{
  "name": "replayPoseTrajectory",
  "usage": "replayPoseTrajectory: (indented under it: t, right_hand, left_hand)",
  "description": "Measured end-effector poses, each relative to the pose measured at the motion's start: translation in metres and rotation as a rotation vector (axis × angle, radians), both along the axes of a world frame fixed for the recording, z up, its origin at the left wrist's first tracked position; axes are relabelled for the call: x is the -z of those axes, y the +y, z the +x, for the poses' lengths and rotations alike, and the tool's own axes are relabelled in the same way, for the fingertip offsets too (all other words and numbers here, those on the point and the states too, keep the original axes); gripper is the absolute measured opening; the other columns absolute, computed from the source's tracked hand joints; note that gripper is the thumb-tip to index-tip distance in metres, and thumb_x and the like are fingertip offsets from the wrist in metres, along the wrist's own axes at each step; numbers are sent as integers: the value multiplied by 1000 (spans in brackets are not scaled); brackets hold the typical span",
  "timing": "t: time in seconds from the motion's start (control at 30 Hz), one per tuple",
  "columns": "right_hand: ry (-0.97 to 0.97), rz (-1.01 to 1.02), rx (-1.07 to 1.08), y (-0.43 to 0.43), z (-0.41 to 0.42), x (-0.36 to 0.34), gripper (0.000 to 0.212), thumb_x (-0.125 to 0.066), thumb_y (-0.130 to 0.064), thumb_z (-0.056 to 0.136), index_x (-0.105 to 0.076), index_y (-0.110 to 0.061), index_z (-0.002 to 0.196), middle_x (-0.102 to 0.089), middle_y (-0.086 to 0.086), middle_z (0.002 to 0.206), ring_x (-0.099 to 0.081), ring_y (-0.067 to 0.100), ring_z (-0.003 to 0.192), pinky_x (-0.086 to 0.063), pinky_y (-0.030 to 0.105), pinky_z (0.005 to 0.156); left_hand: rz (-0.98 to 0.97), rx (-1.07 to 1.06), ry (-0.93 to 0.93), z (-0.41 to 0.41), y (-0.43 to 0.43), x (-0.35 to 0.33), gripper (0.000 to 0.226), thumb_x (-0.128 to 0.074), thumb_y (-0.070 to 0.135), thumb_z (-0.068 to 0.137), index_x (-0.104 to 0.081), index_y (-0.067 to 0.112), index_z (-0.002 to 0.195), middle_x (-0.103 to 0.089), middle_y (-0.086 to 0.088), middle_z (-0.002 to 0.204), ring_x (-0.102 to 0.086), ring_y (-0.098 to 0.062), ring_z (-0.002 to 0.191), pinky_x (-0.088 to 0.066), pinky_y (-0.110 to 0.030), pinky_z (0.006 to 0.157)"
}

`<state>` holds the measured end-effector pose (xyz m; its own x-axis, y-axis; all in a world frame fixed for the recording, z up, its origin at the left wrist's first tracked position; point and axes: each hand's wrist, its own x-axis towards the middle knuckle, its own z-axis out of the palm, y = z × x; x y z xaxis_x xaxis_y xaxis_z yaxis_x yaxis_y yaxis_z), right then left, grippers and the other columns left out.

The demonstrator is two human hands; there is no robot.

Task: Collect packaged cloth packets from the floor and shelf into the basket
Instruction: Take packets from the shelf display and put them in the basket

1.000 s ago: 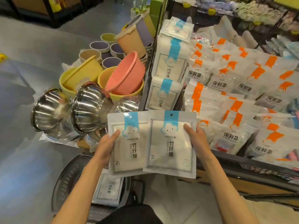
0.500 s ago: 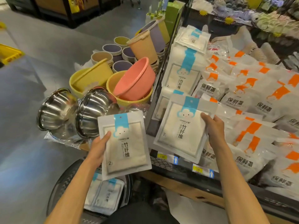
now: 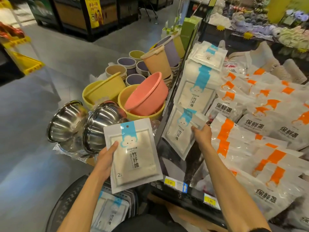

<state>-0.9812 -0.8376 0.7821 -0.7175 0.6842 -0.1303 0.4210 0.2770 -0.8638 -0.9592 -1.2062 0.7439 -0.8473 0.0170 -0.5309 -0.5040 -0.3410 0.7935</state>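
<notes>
The grey floor fills the left side. On the right, the shelf carries rows of orange-labelled bags. A dark round basket sits low at the bottom edge, with cloth packets already lying inside it. Beside the shelf's end stand yellow basins, a pink basin tilted in one of them, and two steel bowls tipped on their sides.

A stack of blue-striped packets lies at the shelf's left end. Just below it, the right hand grips another packet by its right edge (whether it rests on the shelf I cannot tell). The left hand holds a third packet face-up above the basket, thumb across its front and fingers hidden behind. Yellow price tags sit on the shelf's front rail.
</notes>
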Motion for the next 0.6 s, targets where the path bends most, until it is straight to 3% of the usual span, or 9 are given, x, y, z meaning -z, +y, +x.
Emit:
replayPoseTrajectory:
  t: [0.07,0.17,0.33,0.47,0.6]
  right_hand:
    - [-61,11,14,1,-11,11,36,-67,-23,91,-58,-10,124,-65,11,121,-61,33,112,-50,47,96]
    - [-88,29,13,-1,-19,21,29,-65,-21,94,-59,-5,117,-63,11,111,-59,30,103,-47,37,86]
    - [-5,-72,-16,-4,-25,34,33,-61,-8,96,-56,-4,128,-61,13,128,-56,30,120,-42,31,91]
    - [-9,-141,6,2,-27,49,36,-60,-8,96,-53,-9,131,-60,10,132,-56,29,123,-45,47,107]
    - [-24,-189,10,10,-33,59,39,-61,-7,96,-53,-10,134,-60,10,135,-56,29,126,-46,51,107]
  left_hand:
    - [7,-12,7,-2,3,-3,28,-63,26,98,-68,7,118,-76,-15,106,-74,-30,93,-58,-47,85]
    - [-10,-12,17,-5,8,-5,29,-63,27,98,-68,8,118,-76,-14,106,-74,-30,95,-59,-43,79]
    - [-43,29,65,-14,15,-12,27,-59,26,100,-67,10,120,-76,-10,107,-75,-26,95,-60,-34,68]
    - [-64,47,66,-24,21,-11,30,-60,28,100,-66,11,123,-76,-9,109,-74,-26,99,-59,-36,74]
    - [-53,22,64,-32,28,-9,28,-60,28,100,-67,13,122,-76,-9,109,-74,-25,98,-57,-39,80]
